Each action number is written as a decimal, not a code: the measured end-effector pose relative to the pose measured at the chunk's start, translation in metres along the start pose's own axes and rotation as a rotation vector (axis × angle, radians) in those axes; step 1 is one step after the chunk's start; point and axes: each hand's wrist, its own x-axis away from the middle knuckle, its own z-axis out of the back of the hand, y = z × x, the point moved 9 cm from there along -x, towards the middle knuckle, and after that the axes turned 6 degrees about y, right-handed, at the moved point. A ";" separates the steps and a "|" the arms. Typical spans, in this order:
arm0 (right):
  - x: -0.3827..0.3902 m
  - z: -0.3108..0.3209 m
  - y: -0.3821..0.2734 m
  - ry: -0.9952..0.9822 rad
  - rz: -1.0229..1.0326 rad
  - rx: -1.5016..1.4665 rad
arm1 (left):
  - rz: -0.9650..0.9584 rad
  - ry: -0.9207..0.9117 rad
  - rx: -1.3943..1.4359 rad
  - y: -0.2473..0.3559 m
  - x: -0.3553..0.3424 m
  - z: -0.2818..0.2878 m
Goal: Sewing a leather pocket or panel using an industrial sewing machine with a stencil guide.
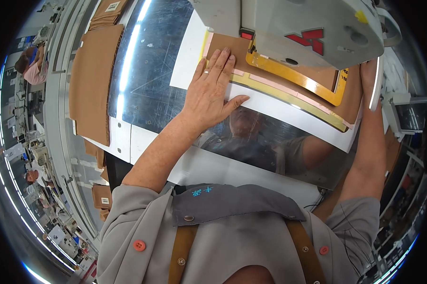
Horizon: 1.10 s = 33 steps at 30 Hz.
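My left hand lies flat, fingers stretched out, on the left end of a brown sheet of fabric or similar material. A ring shows on one finger. Beneath the sheet's near edge run yellow and pink strips on a white sheet. A yellow clamp frame presses over the brown piece, under the grey head of a sewing-type machine. My right hand reaches up at the machine's right side, beside a white curved part; its fingers are hidden there.
A shiny metal plate forms the work surface, reflecting light. On the left stands a stack of brown pieces, with a smaller stack beyond. A small screen stands at the right. Other people sit far off at the left.
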 end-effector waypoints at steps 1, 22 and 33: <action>-0.004 -0.017 -0.010 -0.013 0.020 -0.027 | 0.029 0.003 -0.020 -0.006 0.007 0.002; 0.029 0.050 -0.048 0.291 0.379 0.098 | 0.074 0.073 -0.083 -0.002 0.003 0.011; 0.221 0.126 -0.108 -0.140 0.167 0.003 | -0.124 0.126 -0.066 0.014 -0.001 0.014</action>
